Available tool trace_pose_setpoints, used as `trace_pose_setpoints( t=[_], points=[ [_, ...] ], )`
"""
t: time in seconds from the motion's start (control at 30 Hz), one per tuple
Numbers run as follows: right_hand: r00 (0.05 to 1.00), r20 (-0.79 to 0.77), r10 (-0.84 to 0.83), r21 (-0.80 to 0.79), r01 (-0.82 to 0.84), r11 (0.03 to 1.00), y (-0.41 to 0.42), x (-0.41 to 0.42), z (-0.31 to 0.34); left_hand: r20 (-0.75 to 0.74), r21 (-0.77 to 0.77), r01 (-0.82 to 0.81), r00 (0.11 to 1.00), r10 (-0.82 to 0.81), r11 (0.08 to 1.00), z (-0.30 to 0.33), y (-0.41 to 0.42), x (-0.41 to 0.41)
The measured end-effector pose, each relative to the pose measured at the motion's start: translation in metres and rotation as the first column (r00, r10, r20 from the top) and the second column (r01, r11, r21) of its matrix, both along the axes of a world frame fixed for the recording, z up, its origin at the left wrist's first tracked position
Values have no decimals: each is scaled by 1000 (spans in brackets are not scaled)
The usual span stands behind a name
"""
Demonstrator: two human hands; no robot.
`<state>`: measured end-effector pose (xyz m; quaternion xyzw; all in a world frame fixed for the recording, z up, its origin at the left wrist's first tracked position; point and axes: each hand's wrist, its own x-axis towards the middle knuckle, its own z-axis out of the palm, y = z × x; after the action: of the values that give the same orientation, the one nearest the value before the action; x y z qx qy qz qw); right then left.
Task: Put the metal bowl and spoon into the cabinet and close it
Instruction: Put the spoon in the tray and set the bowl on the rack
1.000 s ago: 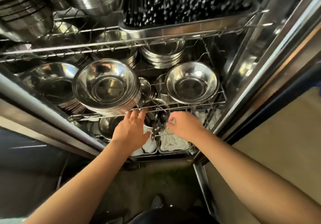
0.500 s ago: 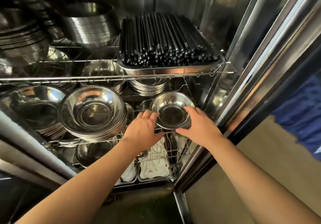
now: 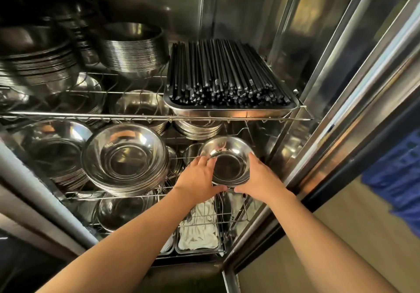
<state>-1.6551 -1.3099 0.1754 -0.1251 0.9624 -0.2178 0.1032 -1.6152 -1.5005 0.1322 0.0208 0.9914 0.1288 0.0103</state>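
A small shiny metal bowl (image 3: 228, 163) rests on a short stack at the right end of the middle wire shelf (image 3: 75, 193) of the open steel cabinet (image 3: 295, 65). My left hand (image 3: 197, 180) grips its left rim and my right hand (image 3: 261, 179) grips its right rim, thumbs under the front edge. No spoon can be made out; cutlery in the dim space behind my left hand is unclear.
A stack of larger bowls (image 3: 125, 159) stands just left of my hands, with more stacks further left. A tray of black chopsticks (image 3: 227, 83) fills the upper shelf. White cloths in trays (image 3: 198, 235) lie below. The cabinet's right door frame (image 3: 341, 110) is close by.
My hands rose from the lower rack to the small bowl on the middle shelf and closed on its rim. The camera tilted up, showing more of the upper shelf.
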Motion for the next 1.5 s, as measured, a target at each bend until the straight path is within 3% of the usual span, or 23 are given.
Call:
trace_pose_setpoints(
  t=[0.77, 0.93, 1.1, 1.5],
  points=[
    [975, -128, 181, 0, -183, 983, -41, 20, -20, 19, 68, -122, 992, 121, 990, -7, -38, 48],
    [969, -92, 229, 87, -221, 971, -33, 10, -23, -12, 5, -125, 992, 125, 992, -6, -36, 54],
    [987, 28, 160, 86, -162, 983, -35, -10, -21, -58, -80, -214, 976, 210, 973, -10, -27, 57],
    [986, -29, 165, 132, -160, 978, -42, -36, -25, -154, 32, -239, 958, 241, 970, -20, -30, 67]
  ],
)
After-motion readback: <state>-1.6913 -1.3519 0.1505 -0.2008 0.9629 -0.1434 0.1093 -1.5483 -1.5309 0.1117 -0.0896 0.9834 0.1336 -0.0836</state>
